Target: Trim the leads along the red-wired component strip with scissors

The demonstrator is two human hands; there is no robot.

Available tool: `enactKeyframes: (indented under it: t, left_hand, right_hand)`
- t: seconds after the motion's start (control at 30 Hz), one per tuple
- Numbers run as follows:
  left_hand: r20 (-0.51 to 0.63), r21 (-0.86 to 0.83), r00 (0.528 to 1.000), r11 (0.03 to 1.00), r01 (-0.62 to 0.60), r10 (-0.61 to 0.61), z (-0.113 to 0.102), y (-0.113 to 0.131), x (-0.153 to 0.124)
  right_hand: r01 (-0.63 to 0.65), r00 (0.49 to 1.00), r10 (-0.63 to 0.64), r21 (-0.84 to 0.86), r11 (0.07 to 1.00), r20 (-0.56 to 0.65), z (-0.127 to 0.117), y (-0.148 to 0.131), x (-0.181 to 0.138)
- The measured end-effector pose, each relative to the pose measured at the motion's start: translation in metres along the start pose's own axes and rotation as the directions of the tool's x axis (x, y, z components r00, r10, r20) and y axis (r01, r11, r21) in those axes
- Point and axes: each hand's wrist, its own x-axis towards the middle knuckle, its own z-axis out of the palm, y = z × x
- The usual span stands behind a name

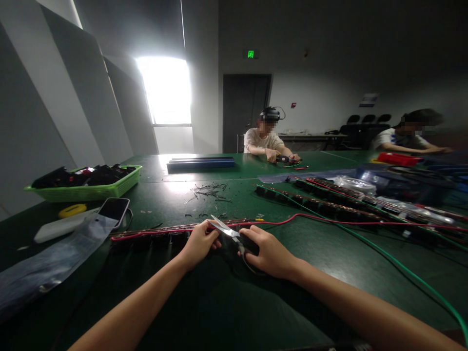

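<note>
A long strip of black parts [153,240] with a red wire along it lies across the table before me. My left hand [199,243] is closed on this strip near its middle, thumb and fingers pinched together; what the fingertips hold exactly is hidden. In my right hand [272,253] is a pair of scissors [228,230] with dark handles. Their blades are slightly apart and point up and left, just beside my left fingertips. The red wire [296,216] runs on to the right past the scissors.
Thin black offcuts [208,190] lie beyond the strip. More wired strips [321,202] and a green wire [387,258] are at right. A green basket [120,187], phone [115,209] and plastic bag [69,253] are at left. Two people [265,139] sit across the table [234,312].
</note>
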Motion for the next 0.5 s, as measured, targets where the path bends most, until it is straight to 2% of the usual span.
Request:
enactKeyframes:
  t: [0.3,0.5]
  left_hand:
    - [0.001,0.016,1.000,1.000,-0.005,0.005,0.0000,-0.0007,0.0009]
    - [0.011,-0.014,1.000,1.000,-0.020,0.020,-0.0004,0.0009,-0.0007]
  right_hand:
    - [0.004,1.000,-0.004,0.009,1.000,0.004,0.0004,-0.0007,0.0001]
    - [-0.012,0.997,0.027,0.179,0.984,-0.078,-0.0013,-0.0021,0.0028]
